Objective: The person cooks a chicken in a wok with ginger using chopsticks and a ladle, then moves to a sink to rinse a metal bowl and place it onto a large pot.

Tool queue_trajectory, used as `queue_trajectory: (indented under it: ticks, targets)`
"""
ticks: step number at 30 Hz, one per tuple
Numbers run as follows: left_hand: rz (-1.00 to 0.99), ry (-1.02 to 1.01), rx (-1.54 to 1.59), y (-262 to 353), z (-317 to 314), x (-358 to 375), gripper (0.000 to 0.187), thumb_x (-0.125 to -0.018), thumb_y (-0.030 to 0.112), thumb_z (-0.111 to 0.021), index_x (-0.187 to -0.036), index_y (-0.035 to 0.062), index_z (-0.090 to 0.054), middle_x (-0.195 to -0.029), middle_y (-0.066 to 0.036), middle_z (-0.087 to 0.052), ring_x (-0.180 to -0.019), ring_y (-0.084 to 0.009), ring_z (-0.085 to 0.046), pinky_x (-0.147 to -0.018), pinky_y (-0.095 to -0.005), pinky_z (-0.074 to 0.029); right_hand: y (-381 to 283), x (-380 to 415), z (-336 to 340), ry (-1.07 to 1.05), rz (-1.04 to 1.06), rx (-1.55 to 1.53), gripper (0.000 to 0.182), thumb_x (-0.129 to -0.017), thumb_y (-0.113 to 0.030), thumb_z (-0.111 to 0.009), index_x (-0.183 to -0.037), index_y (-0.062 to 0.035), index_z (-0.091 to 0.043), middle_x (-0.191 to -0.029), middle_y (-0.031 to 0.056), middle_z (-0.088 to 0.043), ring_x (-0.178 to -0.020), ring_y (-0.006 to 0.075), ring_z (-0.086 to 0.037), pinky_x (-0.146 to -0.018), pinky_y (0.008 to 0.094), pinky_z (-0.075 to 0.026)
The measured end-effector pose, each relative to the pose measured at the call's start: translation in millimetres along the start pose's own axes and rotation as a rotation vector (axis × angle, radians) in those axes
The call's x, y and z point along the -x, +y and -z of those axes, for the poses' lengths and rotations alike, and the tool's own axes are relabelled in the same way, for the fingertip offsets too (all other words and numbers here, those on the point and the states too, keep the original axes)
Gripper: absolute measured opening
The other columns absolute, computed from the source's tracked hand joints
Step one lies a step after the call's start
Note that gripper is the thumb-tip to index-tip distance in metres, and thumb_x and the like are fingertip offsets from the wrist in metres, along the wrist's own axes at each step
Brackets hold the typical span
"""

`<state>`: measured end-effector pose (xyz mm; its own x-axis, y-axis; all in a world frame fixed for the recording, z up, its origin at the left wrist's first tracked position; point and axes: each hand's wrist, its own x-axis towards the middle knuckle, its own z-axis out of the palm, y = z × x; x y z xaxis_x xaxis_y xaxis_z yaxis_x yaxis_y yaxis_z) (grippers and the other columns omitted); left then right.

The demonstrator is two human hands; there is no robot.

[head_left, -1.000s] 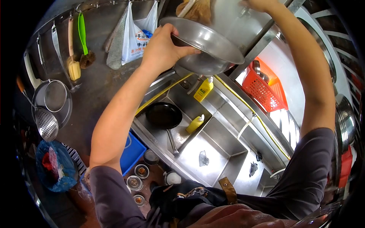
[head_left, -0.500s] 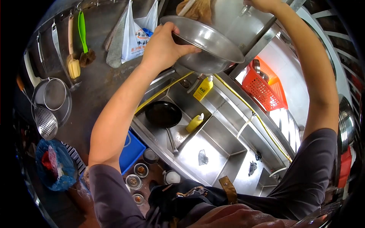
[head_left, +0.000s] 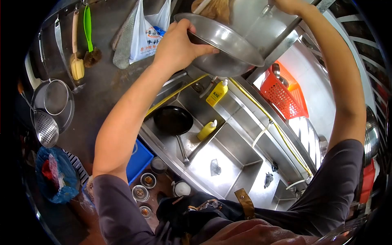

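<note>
My left hand [head_left: 175,45] grips the near rim of a wide stainless steel bowl [head_left: 241,47], thumb outside along its wall. The bowl is raised above the sink and tilted. At the top edge of the view is my right hand [head_left: 292,5], partly cut off, its fingers closed by a small metal fitting [head_left: 266,10]; what they hold is not clear. Below the bowl stands a yellow AXE bottle [head_left: 217,93] on the sink ledge. A black frying pan [head_left: 173,120] and a second yellow bottle [head_left: 207,130] are in the left basin.
The steel sink [head_left: 234,151] spans the middle, with a yellow hose [head_left: 281,139] along its back. An orange-red basket [head_left: 283,90] sits behind it. Brushes [head_left: 77,67], strainers [head_left: 57,98] and a plastic bag [head_left: 145,43] hang left. Several small containers [head_left: 140,193] stand on the floor.
My right hand has shifted slightly to the right along the top edge. The bowl stays in my left hand at nearly the same height. The whole view has shifted a little.
</note>
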<state>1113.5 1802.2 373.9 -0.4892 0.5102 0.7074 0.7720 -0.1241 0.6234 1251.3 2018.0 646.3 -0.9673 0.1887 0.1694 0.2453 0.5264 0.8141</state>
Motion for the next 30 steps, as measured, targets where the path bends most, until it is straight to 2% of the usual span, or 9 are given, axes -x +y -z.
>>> queue_trajectory:
  ticks: [2,5,15,17,21,23,27,30]
  targets:
    - [-0.007,0.003,0.001,-1,-2,0,0.072,-0.057,0.045,-0.088,-0.103,0.0005,-0.054,-0.103,-0.017,-0.057,-0.088,-0.0293,-0.062,-0.076,-0.0356,-0.051,6,-6,-1,-0.065,-0.048,-0.015,0.018,-0.081,-0.027,-0.063,-0.088,-0.0099,-0.065,-0.084,0.0176,-0.066,-0.082,0.0375,-0.063,-0.073,0.0482,-0.049]
    - [-0.015,0.019,0.012,-3,-3,-1,0.069,-0.059,0.044,-0.087,-0.102,0.002,-0.053,-0.102,-0.017,-0.058,-0.088,-0.0287,-0.061,-0.076,-0.0361,-0.05,-26,0,28,-0.106,-0.145,0.076,0.019,-0.08,-0.027,-0.064,-0.089,-0.0104,-0.066,-0.084,0.0179,-0.066,-0.083,0.0373,-0.064,-0.074,0.0485,-0.049]
    - [0.009,0.016,0.039,-3,-3,-1,0.064,-0.06,0.041,-0.087,-0.098,0.0033,-0.052,-0.099,-0.017,-0.059,-0.087,-0.0281,-0.06,-0.075,-0.0361,-0.049,-8,-6,6,-0.047,0.016,0.148,0.016,-0.076,-0.022,-0.064,-0.081,-0.0073,-0.066,-0.084,0.0189,-0.067,-0.079,0.0371,-0.065,-0.071,0.0468,-0.052]
    - [0.004,0.017,0.045,-4,-2,0,0.064,-0.06,0.041,-0.087,-0.098,0.0033,-0.052,-0.099,-0.017,-0.059,-0.087,-0.0281,-0.059,-0.075,-0.0361,-0.049,-13,-5,9,-0.089,-0.096,0.12,0.017,-0.078,-0.021,-0.063,-0.082,-0.0045,-0.067,-0.084,0.0203,-0.067,-0.08,0.0373,-0.066,-0.074,0.0469,-0.052]
    - [-0.006,0.027,0.038,-4,-3,0,0.065,-0.06,0.042,-0.087,-0.099,0.0031,-0.052,-0.099,-0.017,-0.059,-0.086,-0.0277,-0.059,-0.075,-0.0361,-0.049,-41,-1,28,-0.12,-0.091,0.193,0.022,-0.08,-0.022,-0.064,-0.086,-0.0022,-0.068,-0.086,0.0216,-0.067,-0.081,0.0376,-0.066,-0.075,0.0465,-0.053]
    - [-0.008,0.032,0.03,-4,-4,0,0.066,-0.059,0.043,-0.087,-0.099,0.003,-0.052,-0.099,-0.017,-0.059,-0.086,-0.0277,-0.059,-0.075,-0.0359,-0.049,-51,-3,32,-0.141,-0.19,0.193,0.024,-0.081,-0.026,-0.065,-0.088,-0.0034,-0.07,-0.088,0.0209,-0.068,-0.082,0.0372,-0.066,-0.075,0.046,-0.053]
    - [0.006,0.021,0.044,-3,-3,2,0.069,-0.058,0.044,-0.088,-0.1,0.003,-0.053,-0.1,-0.017,-0.059,-0.087,-0.028,-0.06,-0.075,-0.0359,-0.049,-44,-10,20,-0.21,-0.232,0.257,0.026,-0.081,-0.029,-0.066,-0.089,-0.0048,-0.07,-0.089,0.0187,-0.069,-0.083,0.0353,-0.067,-0.074,0.0458,-0.053]
    - [-0.014,0.043,0.042,-4,-5,2,0.069,-0.058,0.044,-0.088,-0.1,0.003,-0.052,-0.1,-0.017,-0.059,-0.086,-0.0279,-0.06,-0.075,-0.0362,-0.049,-47,-8,19,-0.126,-0.241,0.245,0.024,-0.081,-0.03,-0.066,-0.089,-0.0077,-0.07,-0.085,0.0159,-0.069,-0.082,0.0332,-0.067,-0.072,0.0456,-0.054]
